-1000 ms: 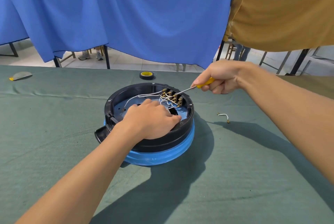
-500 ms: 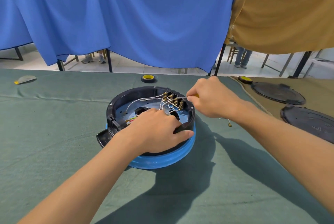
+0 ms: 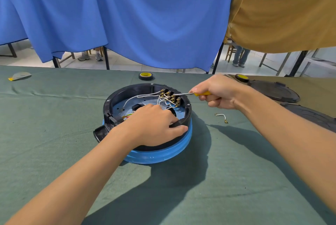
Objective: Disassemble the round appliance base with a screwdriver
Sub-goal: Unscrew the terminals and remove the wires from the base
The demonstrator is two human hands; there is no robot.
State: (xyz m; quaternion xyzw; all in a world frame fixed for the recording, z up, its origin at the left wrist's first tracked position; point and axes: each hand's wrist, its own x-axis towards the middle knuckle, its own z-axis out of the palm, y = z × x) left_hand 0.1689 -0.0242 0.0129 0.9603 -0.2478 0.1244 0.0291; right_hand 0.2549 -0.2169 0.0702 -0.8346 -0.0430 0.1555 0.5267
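The round appliance base (image 3: 116, 97) lies upside down mid-table, a black ring over a blue rim. Inside it, white wires run to a block of brass terminals (image 3: 171, 96) at the far right. My left hand (image 3: 152, 124) grips the near right rim, thumb on the outside, fingers curled over the edge into the cavity. My right hand (image 3: 220, 92) holds a yellow-handled screwdriver (image 3: 201, 93) to the right of the base. Its metal shaft points left, with the tip at the terminal block.
A loose white wire with brass ends (image 3: 221, 116) lies on the green cloth right of the base. A tape roll (image 3: 146, 76) sits behind it. Two black round covers (image 3: 272, 91) lie at the right. A grey scrap (image 3: 19, 75) is at far left.
My right hand drew back to the right from the rim, so the yellow handle and shaft show again. My left hand kept its grip on the base. The view shifted slightly.
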